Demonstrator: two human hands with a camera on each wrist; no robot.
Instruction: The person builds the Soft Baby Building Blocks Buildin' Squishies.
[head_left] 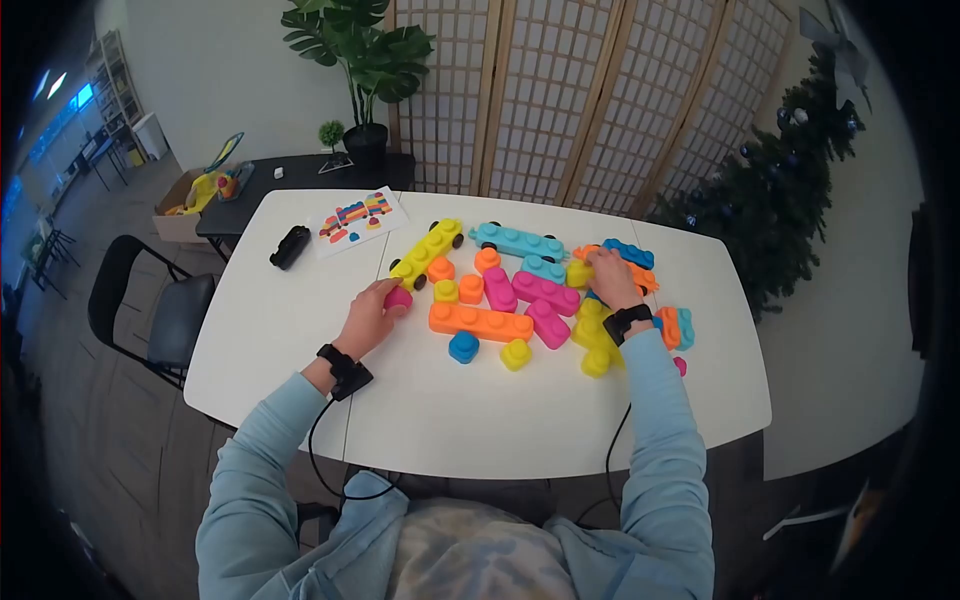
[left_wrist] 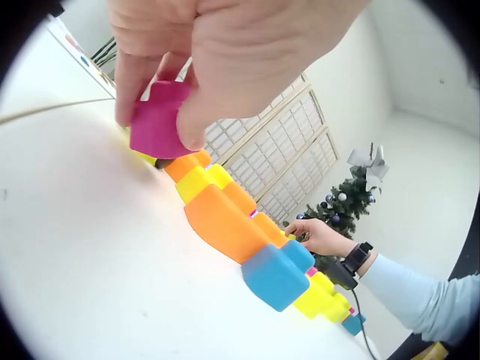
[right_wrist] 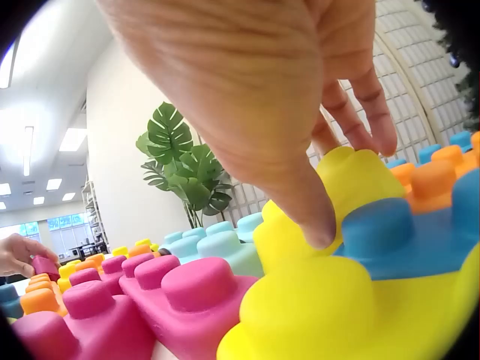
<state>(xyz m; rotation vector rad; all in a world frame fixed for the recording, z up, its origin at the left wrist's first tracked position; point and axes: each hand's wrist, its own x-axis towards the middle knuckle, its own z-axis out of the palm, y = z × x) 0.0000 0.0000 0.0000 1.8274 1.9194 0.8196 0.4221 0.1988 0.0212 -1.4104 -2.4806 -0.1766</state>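
Observation:
My left hand (head_left: 370, 318) pinches a magenta block (left_wrist: 159, 133) between thumb and fingers, at the left end of the block pile, over the white tabletop. The right hand (head_left: 612, 280) reaches into the back right of the pile. Its thumb lies against a yellow block (right_wrist: 289, 232), with the fingers on the far side, partly hidden behind it. A blue block (right_wrist: 379, 229) and a larger yellow piece (right_wrist: 307, 300) sit just below that hand. Near the left hand stand a yellow wheeled base (head_left: 428, 250) and an orange block (head_left: 440, 269).
Mid-table lie a long orange block (head_left: 480, 322), several magenta blocks (head_left: 546, 293) and a blue block (head_left: 463, 347). Behind them is a light-blue wheeled base (head_left: 518, 241). A picture sheet (head_left: 358, 222) and a black object (head_left: 291, 247) lie at the back left. Cables trail from both wrists.

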